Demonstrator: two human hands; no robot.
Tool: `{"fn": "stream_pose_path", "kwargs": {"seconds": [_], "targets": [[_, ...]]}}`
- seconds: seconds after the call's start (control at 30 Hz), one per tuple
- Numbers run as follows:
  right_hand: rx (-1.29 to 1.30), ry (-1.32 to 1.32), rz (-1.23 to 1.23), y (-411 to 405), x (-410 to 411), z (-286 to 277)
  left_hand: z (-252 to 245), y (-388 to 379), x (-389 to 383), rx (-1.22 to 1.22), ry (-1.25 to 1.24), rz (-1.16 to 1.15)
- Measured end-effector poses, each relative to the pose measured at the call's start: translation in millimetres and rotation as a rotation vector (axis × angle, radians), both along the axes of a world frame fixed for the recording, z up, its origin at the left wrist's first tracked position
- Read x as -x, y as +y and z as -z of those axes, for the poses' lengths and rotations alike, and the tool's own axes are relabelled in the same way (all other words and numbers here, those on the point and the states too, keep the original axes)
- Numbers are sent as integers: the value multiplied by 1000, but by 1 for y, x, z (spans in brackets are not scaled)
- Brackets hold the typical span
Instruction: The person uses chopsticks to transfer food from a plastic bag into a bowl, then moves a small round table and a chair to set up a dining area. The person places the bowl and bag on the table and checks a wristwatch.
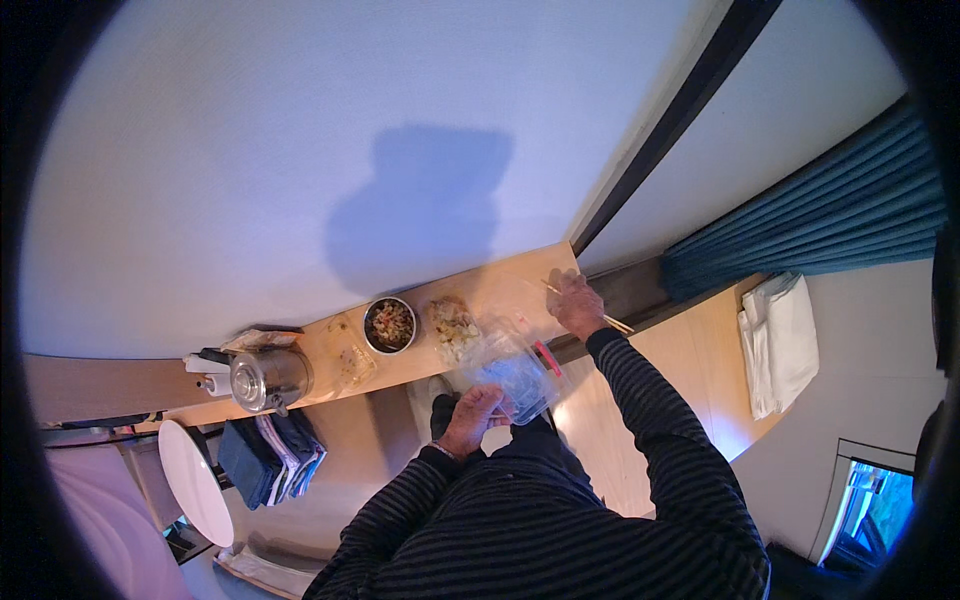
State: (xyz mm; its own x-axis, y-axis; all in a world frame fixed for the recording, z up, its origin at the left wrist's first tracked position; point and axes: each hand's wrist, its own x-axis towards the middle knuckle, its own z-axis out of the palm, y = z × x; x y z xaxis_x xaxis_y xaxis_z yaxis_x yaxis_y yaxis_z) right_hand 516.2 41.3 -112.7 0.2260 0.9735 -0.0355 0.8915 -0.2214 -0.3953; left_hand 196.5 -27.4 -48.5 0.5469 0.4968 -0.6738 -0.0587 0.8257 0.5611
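My left hand (472, 421) grips the near edge of a clear plastic container (516, 386) in front of my waist. Chopsticks (619, 325) pass through my right hand (577, 304), which is over the right end of the narrow wooden counter (525, 271). A red strip (548, 358) shows beside the clear container. Left of it on the counter lies clear plastic packaging with pale and brown food (454, 334). Further left stands a round metal bowl (390, 325) of mixed chopped food. Beyond the bowl, another clear tray (352, 358) holds a little food residue.
A metal kettle (262, 379) stands at the counter's left, near a food packet (262, 339). Folded clothes (270, 457) and a white oval panel (195, 484) are below. White folded cloth (780, 345) lies at right, under a blue-green curtain (810, 210). A wall (300, 150) rises behind.
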Motion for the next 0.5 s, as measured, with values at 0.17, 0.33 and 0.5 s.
{"fn": "stream_pose_path", "kwargs": {"seconds": [0.17,0.33,0.5], "targets": [[102,116,94,4,1,5,-16,0,35,-126,13,-51],[207,99,185,5,-6,1,-40,1,123,-174,96,-336],[196,165,227,5,-5,-3,-28,7,198,-181,132,-598]]}}
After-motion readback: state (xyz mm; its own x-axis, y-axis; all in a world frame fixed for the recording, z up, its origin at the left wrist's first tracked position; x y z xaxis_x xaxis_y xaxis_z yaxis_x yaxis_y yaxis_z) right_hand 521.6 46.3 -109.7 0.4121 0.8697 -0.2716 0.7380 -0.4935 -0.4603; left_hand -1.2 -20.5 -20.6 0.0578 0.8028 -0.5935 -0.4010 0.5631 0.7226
